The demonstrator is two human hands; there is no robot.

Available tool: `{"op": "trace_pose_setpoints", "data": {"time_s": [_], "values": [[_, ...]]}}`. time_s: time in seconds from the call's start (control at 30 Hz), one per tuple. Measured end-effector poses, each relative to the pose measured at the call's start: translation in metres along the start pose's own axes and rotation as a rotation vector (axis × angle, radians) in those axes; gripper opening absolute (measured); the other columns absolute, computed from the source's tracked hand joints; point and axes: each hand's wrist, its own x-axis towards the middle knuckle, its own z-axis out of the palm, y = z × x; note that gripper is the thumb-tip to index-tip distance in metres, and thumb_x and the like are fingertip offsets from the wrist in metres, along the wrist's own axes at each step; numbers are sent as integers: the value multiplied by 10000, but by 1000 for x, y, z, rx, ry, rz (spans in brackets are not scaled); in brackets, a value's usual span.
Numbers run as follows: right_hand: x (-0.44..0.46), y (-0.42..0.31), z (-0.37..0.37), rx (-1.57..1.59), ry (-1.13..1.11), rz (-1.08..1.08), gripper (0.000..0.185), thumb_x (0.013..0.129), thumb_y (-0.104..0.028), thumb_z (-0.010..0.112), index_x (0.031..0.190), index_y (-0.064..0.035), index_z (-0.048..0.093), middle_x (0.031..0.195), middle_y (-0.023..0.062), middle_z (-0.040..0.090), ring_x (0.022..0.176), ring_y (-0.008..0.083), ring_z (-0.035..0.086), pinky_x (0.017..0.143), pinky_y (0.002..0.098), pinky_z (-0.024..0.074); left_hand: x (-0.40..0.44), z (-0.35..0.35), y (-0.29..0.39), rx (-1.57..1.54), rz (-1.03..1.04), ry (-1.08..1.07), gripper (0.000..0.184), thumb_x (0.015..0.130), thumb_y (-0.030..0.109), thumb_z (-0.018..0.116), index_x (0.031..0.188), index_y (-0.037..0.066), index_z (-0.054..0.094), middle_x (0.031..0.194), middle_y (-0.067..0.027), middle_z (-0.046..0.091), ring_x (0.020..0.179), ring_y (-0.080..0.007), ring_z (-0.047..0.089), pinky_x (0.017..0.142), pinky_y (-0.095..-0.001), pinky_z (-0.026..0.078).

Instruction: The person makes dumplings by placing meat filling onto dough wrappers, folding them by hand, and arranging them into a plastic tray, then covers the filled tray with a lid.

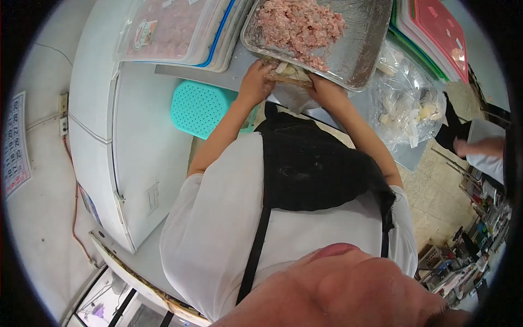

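My left hand (256,82) is closed at the left end of a pale, yellowish item with a brown lower edge (291,81); I cannot make out what it is. At its other end, my right hand (328,91) is closed on it too, fingers partly hidden. Translucent plastic (294,98) hangs below the item. Just beyond both hands lies a metal tray (354,76) with pink minced meat (299,24) heaped toward its left side. The tray's near rim overlaps the view of the item.
Lidded plastic containers (169,32) are stacked at the upper left, above a turquoise perforated basket (201,109). To the right are a clear plastic bag (406,103) with pale pieces and stacked coloured lids (441,32). Another person's arm (479,148) shows at far right.
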Motion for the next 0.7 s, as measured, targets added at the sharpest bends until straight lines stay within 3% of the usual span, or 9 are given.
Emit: {"op": "trace_pose_setpoints", "data": {"time_s": [0.17,0.27,0.37,0.5,0.6,0.7], "values": [[-37,-4,-36,78,-247,154,296,781,-195,627,1045,-71,577,910,187,622,840,363,617,708,454,494,3,-3,-16,-175,-87,44,309,762,164,646,1046,49,612,1001,-163,587,942,-354,574,822,-406,468],[-57,-4,-42,168,6,32,287,782,-185,636,1044,-90,567,888,115,618,794,324,626,639,438,503,4,-12,-17,-182,-104,-5,287,777,166,628,1034,39,616,983,-156,596,917,-348,585,799,-401,474],[-52,-21,-54,191,118,-4,281,785,-194,637,1043,-103,570,905,106,608,801,328,625,644,429,507,5,-24,-5,-162,-75,-51,276,790,172,617,1030,37,621,972,-150,597,903,-337,587,787,-398,475],[-27,-32,-36,138,45,-3,371,777,-186,652,1131,-115,565,947,107,600,823,325,626,664,429,507,11,-32,0,-181,-18,-19,281,801,196,620,1034,40,626,945,-143,595,905,-332,580,798,-401,469],[-23,-31,-21,214,50,34,423,770,-188,667,1175,-131,560,967,105,598,838,317,627,683,421,507,9,-33,12,-261,-46,33,349,790,221,646,1085,40,603,1009,-164,570,958,-354,551,835,-410,456],[-33,-30,-41,290,101,103,431,765,-194,680,1176,-133,565,972,100,594,843,307,628,698,412,507,2,-20,22,-242,71,92,436,769,238,674,1150,56,568,1144,-190,525,1047,-380,507,873,-441,436]]}}
